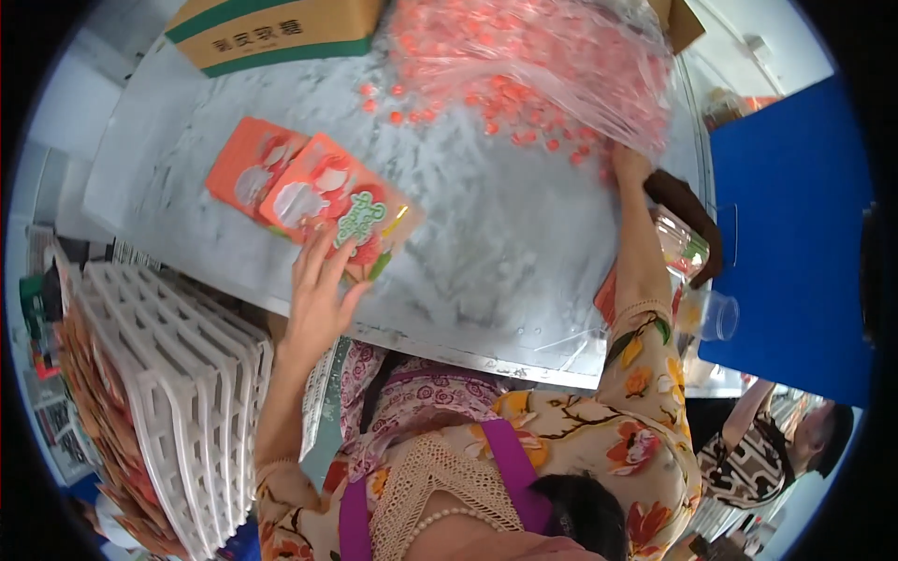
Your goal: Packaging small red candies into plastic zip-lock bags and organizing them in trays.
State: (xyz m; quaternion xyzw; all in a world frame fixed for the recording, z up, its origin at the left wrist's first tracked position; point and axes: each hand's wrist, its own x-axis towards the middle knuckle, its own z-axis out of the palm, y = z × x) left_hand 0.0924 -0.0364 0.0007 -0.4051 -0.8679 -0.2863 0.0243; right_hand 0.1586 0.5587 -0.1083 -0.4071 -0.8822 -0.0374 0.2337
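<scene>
My left hand (pixel 320 280) rests with spread fingers on the near edge of an orange snack pouch (pixel 346 208) that lies flat on the marble-patterned table (pixel 496 252). A second orange pouch (pixel 251 161) lies partly under it, to the left. My right hand (pixel 630 165) reaches far across the table to the edge of a large clear plastic bag (pixel 552 65) full of small pink-orange candies; whether it grips the bag I cannot tell. Loose candies (pixel 524 131) lie scattered in front of the bag.
A cardboard box (pixel 271 33) with green trim stands at the far left of the table. White plastic trays (pixel 178 374) stacked with orange packs stand on my left. At right are a blue panel (pixel 795 243), a clear plastic cup (pixel 716 316), and another person (pixel 786 439) lower down.
</scene>
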